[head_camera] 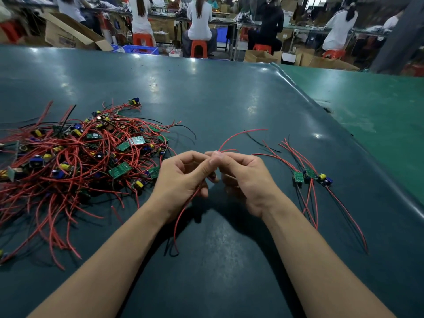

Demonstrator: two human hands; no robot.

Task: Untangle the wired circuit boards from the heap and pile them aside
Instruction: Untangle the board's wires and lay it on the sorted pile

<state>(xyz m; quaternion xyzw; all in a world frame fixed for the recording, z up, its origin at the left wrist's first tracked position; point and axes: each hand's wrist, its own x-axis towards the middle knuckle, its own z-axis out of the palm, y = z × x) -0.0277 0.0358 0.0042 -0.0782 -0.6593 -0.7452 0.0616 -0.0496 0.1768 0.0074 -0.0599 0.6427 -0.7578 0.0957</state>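
Note:
A tangled heap of wired circuit boards, small green boards with red and black leads, lies on the left of the dark green table. At the right, a small pile of separated boards lies with wires fanned out. Between them, my left hand and my right hand meet above the table, both pinching the red wires of one board. Its board is hidden between my fingers. One red lead hangs down towards me and others arc up to the right.
The dark mat ends at a raised curved edge on the right, with a lighter green surface beyond. Past the far table edge, several people sit on orange stools at benches, among cardboard boxes and blue crates.

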